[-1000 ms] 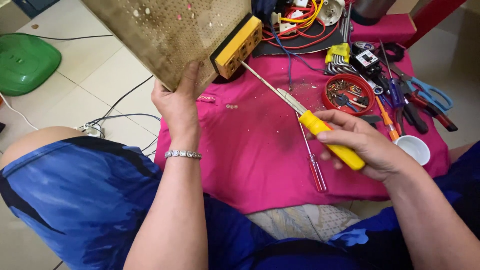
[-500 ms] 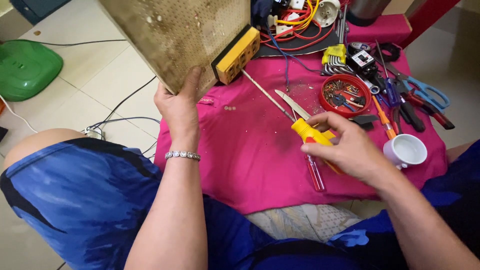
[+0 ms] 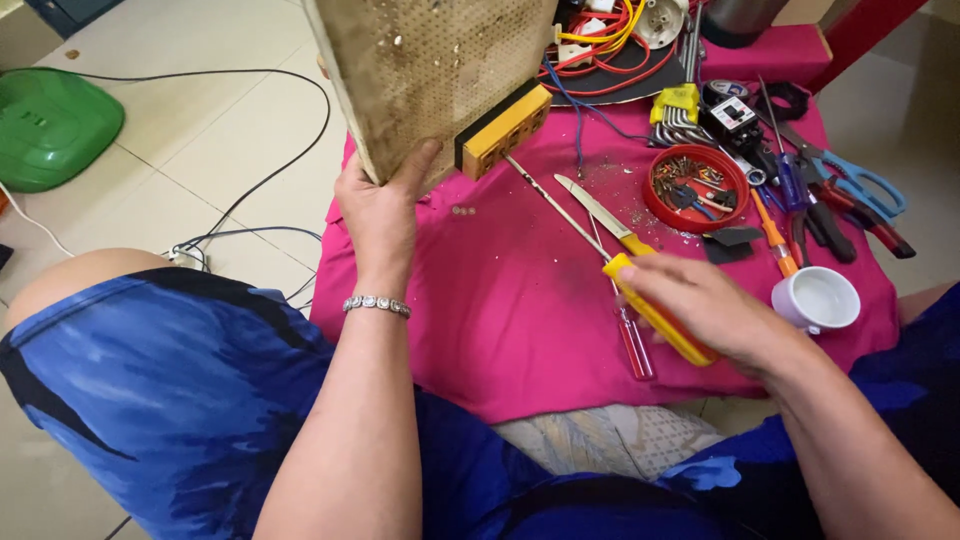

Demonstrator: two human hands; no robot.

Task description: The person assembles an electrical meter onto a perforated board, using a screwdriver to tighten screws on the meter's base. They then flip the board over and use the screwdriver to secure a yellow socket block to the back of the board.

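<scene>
My left hand (image 3: 382, 208) grips the lower edge of a tan perforated board (image 3: 430, 70), held upright over a pink cloth (image 3: 500, 300). A yellow and black block (image 3: 505, 128) is fixed to the board's lower corner. My right hand (image 3: 715, 312) is closed around the yellow handle of a long screwdriver (image 3: 655, 310). Its metal shaft points up and left, and the tip lies just below the yellow block. A knife with a yellow handle (image 3: 600, 212) and a red-handled screwdriver (image 3: 632, 340) lie on the cloth beside it.
A red bowl of screws (image 3: 697, 185), a white cup (image 3: 818, 300), scissors (image 3: 850, 185), pliers, hex keys (image 3: 680, 118) and coloured wires (image 3: 600, 30) crowd the cloth's right and far side. A green lid (image 3: 50, 125) and black cables (image 3: 250, 190) lie on the tiled floor at left.
My right hand slid back down the yellow screwdriver handle and the shaft drew away from the yellow block. The board tilted a little more upright in my left hand.
</scene>
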